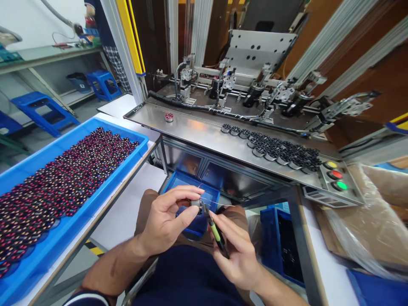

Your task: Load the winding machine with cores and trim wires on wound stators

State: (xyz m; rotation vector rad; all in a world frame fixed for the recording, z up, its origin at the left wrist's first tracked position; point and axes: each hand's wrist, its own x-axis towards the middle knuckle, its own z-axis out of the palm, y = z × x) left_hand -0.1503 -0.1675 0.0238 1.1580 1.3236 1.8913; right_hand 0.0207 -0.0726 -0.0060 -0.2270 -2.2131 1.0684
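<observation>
My left hand (pixel 174 214) pinches a small round motor stator (pixel 195 203) between thumb and fingers, above my lap. Thin wires (pixel 219 204) stick out from it to the right. In my right hand (pixel 236 250) is a pair of cutting pliers (pixel 216 231) with black and yellow-green handles. Its jaws meet the stator's right side, by the wires; whether they are closed on a wire is too small to tell. A blue bin (pixel 208 191) sits below my hands.
Left is a blue tray (pixel 140 142) full of wound stators. One red-wound stator (pixel 169 117) and several black ones (pixel 270 146) stand on the metal bench edge (pixel 197 131). Machine fixtures (pixel 255 93), a button box (pixel 338 176) and a plastic-lined carton (pixel 376 212) surround it. Another person (pixel 106 38) stands back left.
</observation>
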